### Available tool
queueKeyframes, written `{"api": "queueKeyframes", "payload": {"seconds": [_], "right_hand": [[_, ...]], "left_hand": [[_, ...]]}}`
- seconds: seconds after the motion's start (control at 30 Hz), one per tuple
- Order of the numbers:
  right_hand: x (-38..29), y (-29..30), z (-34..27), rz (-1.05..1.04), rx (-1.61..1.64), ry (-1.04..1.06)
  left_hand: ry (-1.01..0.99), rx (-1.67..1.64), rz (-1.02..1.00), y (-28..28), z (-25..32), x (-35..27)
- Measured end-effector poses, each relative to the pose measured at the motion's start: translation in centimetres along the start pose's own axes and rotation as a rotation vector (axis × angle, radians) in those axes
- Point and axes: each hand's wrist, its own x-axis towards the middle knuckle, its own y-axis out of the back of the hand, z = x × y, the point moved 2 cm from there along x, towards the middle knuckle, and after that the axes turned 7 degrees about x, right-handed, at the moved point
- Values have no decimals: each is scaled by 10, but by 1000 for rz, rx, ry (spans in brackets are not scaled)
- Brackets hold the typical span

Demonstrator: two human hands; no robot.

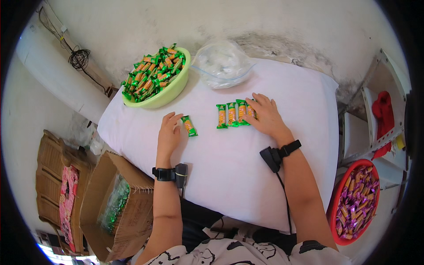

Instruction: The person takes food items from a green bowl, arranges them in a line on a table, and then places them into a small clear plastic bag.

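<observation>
On the white-covered table (228, 155), my left hand (169, 135) is beside a single green-and-orange wrapped snack (189, 126), its fingertips at the packet's upper end. Whether it grips the packet I cannot tell. Further right, several like packets (231, 114) stand side by side in a row. My right hand (267, 116) lies over the row's right end, thumb and fingers spread on the packets and partly hiding the last one. Both wrists wear black straps with small black devices.
A light green basin (169, 96) heaped with the same packets and a clear zip bag (225, 66) stand at the back. An open cardboard box (132, 212) is at lower left. A red basin (334, 228) of purple-wrapped snacks and a metal shelf (366, 116) are at right.
</observation>
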Motion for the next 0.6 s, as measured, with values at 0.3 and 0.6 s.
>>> {"api": "queueKeyframes", "payload": {"seconds": [0.3, 0.6], "right_hand": [[0, -1, 4, 25, -1, 11], [0, -3, 4, 36, -8, 21]], "left_hand": [[148, 189, -54, -16, 33, -5], [263, 234, 69, -7, -6, -6]]}}
